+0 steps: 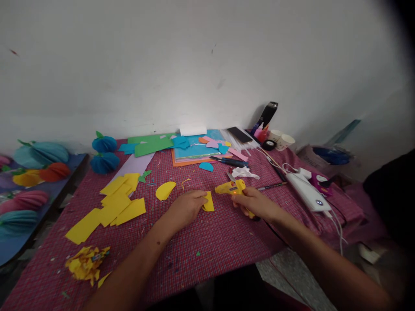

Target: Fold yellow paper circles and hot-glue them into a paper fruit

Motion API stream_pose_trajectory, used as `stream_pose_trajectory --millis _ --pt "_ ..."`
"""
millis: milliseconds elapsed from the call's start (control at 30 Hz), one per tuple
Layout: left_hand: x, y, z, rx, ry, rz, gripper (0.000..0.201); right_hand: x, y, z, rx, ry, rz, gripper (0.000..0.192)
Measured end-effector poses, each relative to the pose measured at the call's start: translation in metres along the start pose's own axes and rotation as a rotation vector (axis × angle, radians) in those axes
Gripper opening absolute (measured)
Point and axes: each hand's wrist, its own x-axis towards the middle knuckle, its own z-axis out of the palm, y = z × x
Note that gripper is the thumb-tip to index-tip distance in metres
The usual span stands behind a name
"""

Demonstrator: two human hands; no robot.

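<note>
My right hand (251, 203) is wrapped round the handle of a yellow glue gun (231, 188), whose nozzle points left and whose body shows a small orange light. Just left of the nozzle, my left hand (188, 208) has its fingers on a small folded piece of yellow paper (209, 202), pinching it at the table surface. A gap separates the nozzle from that paper. To the left of my left hand lies a yellow half-round paper piece (165, 190). Part of the held paper is hidden under my fingers.
Yellow paper rectangles (113, 208) and crumpled yellow scraps (87, 263) lie at left. Coloured sheets (184, 156), a cutter (231, 161), a phone (240, 134) and paper cups (285, 141) are at the back. A white power bank (306, 190) with cables sits right. Paper pumpkins (104, 162) stand at back left.
</note>
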Motion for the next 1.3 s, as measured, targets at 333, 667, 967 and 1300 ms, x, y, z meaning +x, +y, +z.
stream_pose_trajectory --millis 333,667,967,1300 --pt "0.0003 0.0009 -0.0017 0.04 0.001 0.015 0.026 0.0012 0.002 0.0014 0.022 0.013 -0.012 0.028" --pt "-0.0015 -0.002 0.0015 0.04 0.019 0.027 0.026 0.0001 0.0018 0.0025 0.034 0.004 -0.028 0.028" --pt "-0.0001 0.0006 -0.0018 0.062 -0.006 0.013 0.027 -0.0006 0.002 0.0065 -0.04 -0.018 -0.051 0.028" --pt "0.0002 0.0013 -0.0023 0.074 -0.014 0.027 0.025 0.0002 0.002 0.0086 -0.029 -0.027 -0.074 0.027"
